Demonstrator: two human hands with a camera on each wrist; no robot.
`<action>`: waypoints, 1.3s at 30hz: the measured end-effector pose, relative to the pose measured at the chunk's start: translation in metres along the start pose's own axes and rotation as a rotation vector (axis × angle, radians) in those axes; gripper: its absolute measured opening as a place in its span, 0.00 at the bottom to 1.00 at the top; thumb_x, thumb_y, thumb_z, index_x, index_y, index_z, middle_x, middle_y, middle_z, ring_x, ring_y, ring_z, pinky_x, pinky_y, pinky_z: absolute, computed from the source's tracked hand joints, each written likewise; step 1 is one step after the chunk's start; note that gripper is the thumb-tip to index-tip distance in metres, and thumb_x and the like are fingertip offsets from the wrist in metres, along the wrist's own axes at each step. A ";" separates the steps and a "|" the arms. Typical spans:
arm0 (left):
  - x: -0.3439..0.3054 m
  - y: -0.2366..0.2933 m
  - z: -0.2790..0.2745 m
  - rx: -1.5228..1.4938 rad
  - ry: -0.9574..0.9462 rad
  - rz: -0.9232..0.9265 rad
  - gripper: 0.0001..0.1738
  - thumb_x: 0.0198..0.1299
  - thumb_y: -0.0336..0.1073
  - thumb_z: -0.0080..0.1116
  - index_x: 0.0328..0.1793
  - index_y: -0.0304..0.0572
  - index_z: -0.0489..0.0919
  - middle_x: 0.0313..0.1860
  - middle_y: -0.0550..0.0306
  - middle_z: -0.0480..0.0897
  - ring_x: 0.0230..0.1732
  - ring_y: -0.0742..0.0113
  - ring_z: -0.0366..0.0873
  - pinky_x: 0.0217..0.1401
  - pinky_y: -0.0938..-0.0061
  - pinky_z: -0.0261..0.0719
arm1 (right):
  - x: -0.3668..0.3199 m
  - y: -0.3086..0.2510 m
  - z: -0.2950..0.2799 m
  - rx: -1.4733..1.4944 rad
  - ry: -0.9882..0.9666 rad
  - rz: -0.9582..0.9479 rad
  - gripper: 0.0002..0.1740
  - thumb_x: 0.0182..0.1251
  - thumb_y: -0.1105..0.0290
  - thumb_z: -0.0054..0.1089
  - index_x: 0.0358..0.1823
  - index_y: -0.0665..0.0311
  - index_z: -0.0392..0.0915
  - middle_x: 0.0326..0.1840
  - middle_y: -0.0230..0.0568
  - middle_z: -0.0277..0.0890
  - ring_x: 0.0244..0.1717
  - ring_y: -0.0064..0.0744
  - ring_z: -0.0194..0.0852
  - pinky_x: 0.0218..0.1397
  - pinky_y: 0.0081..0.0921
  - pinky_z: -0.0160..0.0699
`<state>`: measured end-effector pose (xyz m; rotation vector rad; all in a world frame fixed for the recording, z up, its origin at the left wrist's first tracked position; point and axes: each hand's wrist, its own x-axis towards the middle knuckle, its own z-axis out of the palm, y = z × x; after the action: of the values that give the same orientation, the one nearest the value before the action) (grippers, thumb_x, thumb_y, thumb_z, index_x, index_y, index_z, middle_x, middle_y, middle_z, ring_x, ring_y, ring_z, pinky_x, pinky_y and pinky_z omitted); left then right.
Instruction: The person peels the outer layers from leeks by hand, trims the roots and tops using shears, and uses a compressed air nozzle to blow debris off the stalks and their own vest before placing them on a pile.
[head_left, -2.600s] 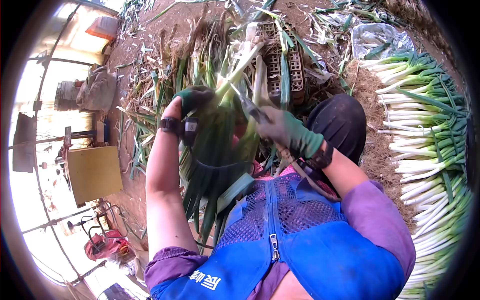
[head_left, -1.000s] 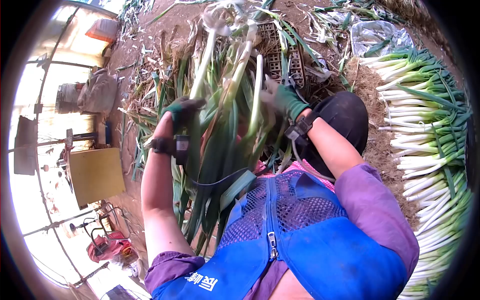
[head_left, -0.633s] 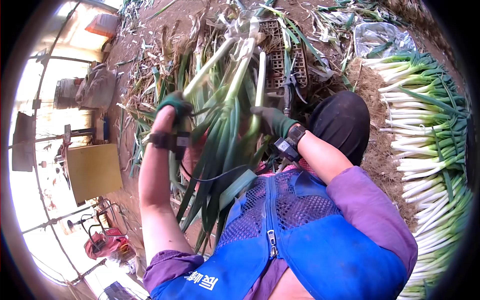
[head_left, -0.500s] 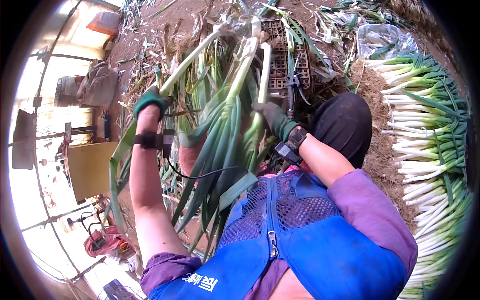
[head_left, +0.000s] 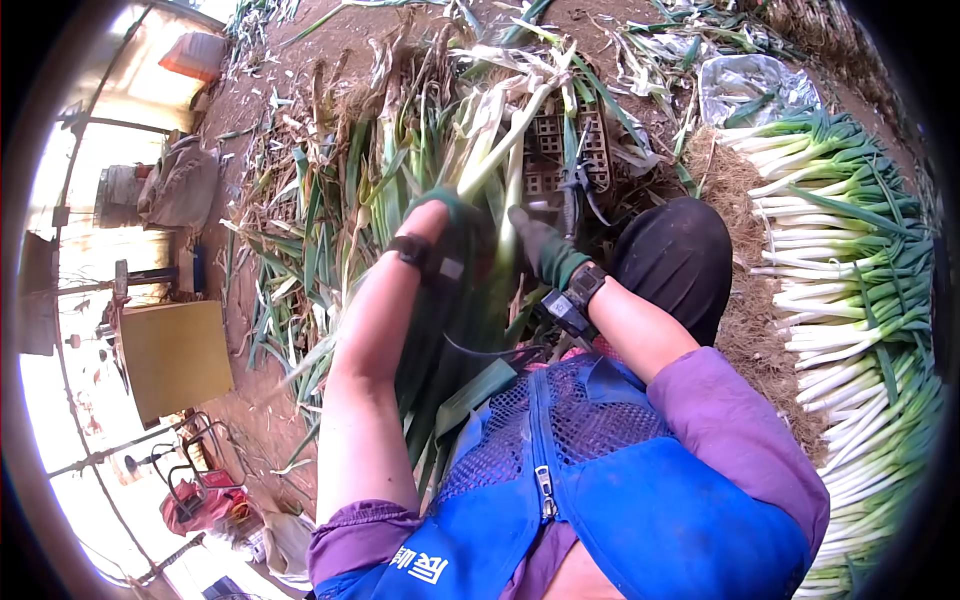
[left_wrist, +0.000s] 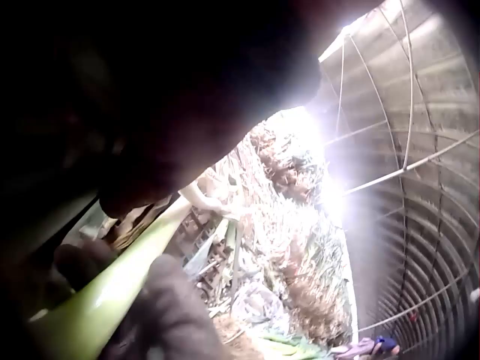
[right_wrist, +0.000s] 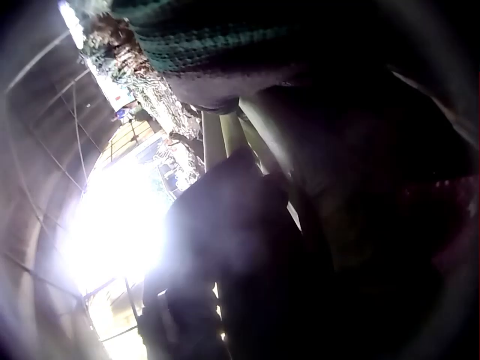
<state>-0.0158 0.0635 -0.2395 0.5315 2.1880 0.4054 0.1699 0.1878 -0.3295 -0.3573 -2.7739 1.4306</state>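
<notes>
In the head view my gloved left hand [head_left: 452,218] grips a large green onion [head_left: 505,150], its pale stalk slanting up and right. In the left wrist view, dark fingers [left_wrist: 176,311] lie around that stalk. Beside it, my gloved right hand [head_left: 548,250] holds another green onion close to the first one; pale stalks [right_wrist: 232,133] pass between its thumb and fingers in the dark right wrist view. Long green leaves hang below both hands in front of the vest. Just right of my right hand lies a dark tool [head_left: 572,205] with a curved metal lever.
A perforated crate [head_left: 598,150] stands behind the tool. Untrimmed onions and dry leaves [head_left: 310,210] are heaped at left. Peeled green onions [head_left: 800,260] lie in a long row at right. A silvery plastic sheet [head_left: 755,85] sits at the back right.
My right hand has let go of the tool and taken hold of a green onion. My left hand swung out left with a stalk, then came back to the middle.
</notes>
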 end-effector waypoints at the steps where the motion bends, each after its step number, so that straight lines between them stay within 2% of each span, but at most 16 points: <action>1: -0.009 0.013 -0.006 0.093 0.000 -0.058 0.29 0.49 0.45 0.78 0.55 0.41 0.80 0.37 0.57 0.85 0.31 0.68 0.82 0.34 0.69 0.80 | -0.001 0.003 0.000 -0.004 0.107 -0.097 0.13 0.77 0.72 0.39 0.58 0.64 0.68 0.45 0.64 0.80 0.50 0.64 0.81 0.51 0.47 0.80; 3: -0.030 0.009 -0.019 -0.190 -0.037 -0.041 0.24 0.56 0.43 0.74 0.55 0.40 0.82 0.37 0.58 0.85 0.31 0.71 0.81 0.34 0.72 0.80 | 0.001 0.009 -0.001 -0.010 0.330 -0.300 0.14 0.76 0.74 0.41 0.59 0.62 0.69 0.44 0.64 0.80 0.49 0.63 0.81 0.50 0.46 0.81; 7: -0.114 0.042 -0.044 -0.506 -0.110 0.112 0.25 0.62 0.42 0.69 0.62 0.36 0.79 0.40 0.61 0.84 0.34 0.75 0.80 0.38 0.76 0.80 | -0.008 -0.030 -0.036 0.230 0.323 -0.262 0.18 0.79 0.65 0.46 0.63 0.65 0.69 0.49 0.56 0.79 0.47 0.54 0.83 0.52 0.40 0.84; 9: -0.148 0.057 -0.050 -0.567 -0.149 0.148 0.26 0.62 0.43 0.69 0.63 0.35 0.79 0.41 0.60 0.84 0.35 0.75 0.79 0.39 0.76 0.80 | 0.001 -0.072 -0.064 0.996 0.150 0.046 0.29 0.77 0.49 0.50 0.68 0.63 0.67 0.56 0.45 0.76 0.55 0.43 0.78 0.58 0.37 0.81; 11: -0.158 0.048 -0.049 -0.602 -0.155 0.242 0.27 0.64 0.43 0.68 0.65 0.36 0.78 0.44 0.62 0.83 0.40 0.77 0.78 0.43 0.78 0.78 | 0.011 -0.097 -0.081 1.681 0.003 0.109 0.34 0.75 0.41 0.51 0.68 0.60 0.67 0.58 0.41 0.75 0.59 0.39 0.74 0.60 0.36 0.79; 12: -0.174 0.056 -0.051 -0.603 -0.153 0.241 0.28 0.64 0.43 0.68 0.66 0.36 0.78 0.45 0.63 0.83 0.41 0.78 0.78 0.44 0.79 0.77 | 0.006 -0.107 -0.092 1.768 -0.027 0.081 0.36 0.72 0.39 0.55 0.68 0.58 0.68 0.57 0.42 0.75 0.59 0.38 0.73 0.61 0.37 0.77; 14: -0.189 0.054 -0.053 -0.593 -0.106 0.196 0.28 0.65 0.42 0.67 0.68 0.39 0.76 0.47 0.65 0.82 0.44 0.79 0.76 0.47 0.81 0.75 | -0.001 -0.122 -0.106 1.740 -0.014 -0.052 0.37 0.70 0.38 0.58 0.67 0.58 0.68 0.56 0.41 0.75 0.58 0.38 0.74 0.61 0.37 0.77; 17: -0.198 0.041 -0.053 -0.533 0.003 0.391 0.28 0.65 0.41 0.68 0.69 0.41 0.76 0.47 0.66 0.82 0.43 0.80 0.76 0.46 0.82 0.75 | -0.022 -0.157 -0.136 1.725 0.062 -0.221 0.38 0.68 0.37 0.60 0.65 0.60 0.69 0.56 0.42 0.76 0.57 0.37 0.75 0.62 0.37 0.77; 20: -0.211 0.022 -0.050 -0.541 0.015 0.314 0.22 0.68 0.38 0.64 0.66 0.44 0.76 0.41 0.69 0.81 0.37 0.81 0.75 0.39 0.83 0.75 | -0.016 -0.162 -0.149 1.586 0.010 -0.325 0.42 0.68 0.35 0.58 0.64 0.66 0.67 0.56 0.46 0.75 0.60 0.39 0.74 0.66 0.35 0.76; 23: -0.223 0.028 -0.038 -0.505 0.174 0.320 0.16 0.70 0.39 0.60 0.61 0.43 0.78 0.38 0.68 0.81 0.35 0.80 0.76 0.38 0.81 0.76 | -0.021 -0.176 -0.146 1.552 0.119 -0.141 0.42 0.70 0.35 0.56 0.65 0.68 0.67 0.55 0.47 0.75 0.60 0.38 0.75 0.68 0.34 0.75; 28: -0.226 0.016 -0.040 -0.605 0.258 0.427 0.18 0.71 0.41 0.58 0.61 0.40 0.77 0.39 0.66 0.81 0.37 0.79 0.76 0.39 0.80 0.76 | -0.025 -0.190 -0.149 1.624 0.049 -0.321 0.36 0.71 0.39 0.58 0.63 0.64 0.71 0.49 0.39 0.76 0.51 0.33 0.74 0.60 0.33 0.76; 29: -0.221 0.020 -0.043 -0.389 0.324 0.413 0.24 0.71 0.44 0.59 0.66 0.39 0.72 0.43 0.61 0.80 0.43 0.74 0.78 0.44 0.76 0.78 | -0.024 -0.193 -0.148 1.580 0.047 -0.327 0.34 0.71 0.39 0.58 0.59 0.63 0.72 0.47 0.39 0.76 0.50 0.32 0.74 0.59 0.32 0.76; 32: -0.247 0.064 -0.037 -0.064 0.335 0.742 0.46 0.68 0.48 0.65 0.84 0.46 0.51 0.60 0.56 0.75 0.57 0.69 0.74 0.61 0.72 0.75 | -0.032 -0.215 -0.141 1.427 0.091 -0.330 0.31 0.71 0.37 0.56 0.48 0.61 0.72 0.38 0.37 0.74 0.42 0.29 0.76 0.51 0.30 0.80; 34: -0.229 0.054 -0.041 0.094 0.522 0.675 0.58 0.55 0.49 0.75 0.83 0.38 0.48 0.65 0.44 0.72 0.67 0.54 0.71 0.69 0.63 0.73 | -0.046 -0.232 -0.142 1.056 0.219 -0.538 0.35 0.71 0.36 0.55 0.54 0.65 0.69 0.38 0.38 0.76 0.38 0.28 0.77 0.44 0.28 0.80; 37: -0.211 0.068 -0.060 -0.694 0.110 0.925 0.61 0.49 0.46 0.80 0.82 0.37 0.51 0.68 0.45 0.71 0.67 0.55 0.72 0.68 0.67 0.75 | -0.055 -0.246 -0.142 0.860 0.125 -0.678 0.41 0.71 0.37 0.56 0.65 0.69 0.61 0.44 0.44 0.78 0.42 0.34 0.80 0.46 0.30 0.81; 39: -0.224 0.068 -0.069 -0.810 0.009 0.941 0.58 0.48 0.42 0.81 0.81 0.38 0.55 0.68 0.47 0.72 0.66 0.58 0.74 0.66 0.69 0.77 | -0.058 -0.250 -0.145 0.817 0.039 -0.702 0.44 0.70 0.39 0.59 0.70 0.70 0.57 0.50 0.50 0.80 0.49 0.39 0.81 0.50 0.34 0.81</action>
<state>0.0728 0.0020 -0.0203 1.0351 1.4440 1.6775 0.1912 0.1532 -0.0378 0.5251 -1.7176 2.0332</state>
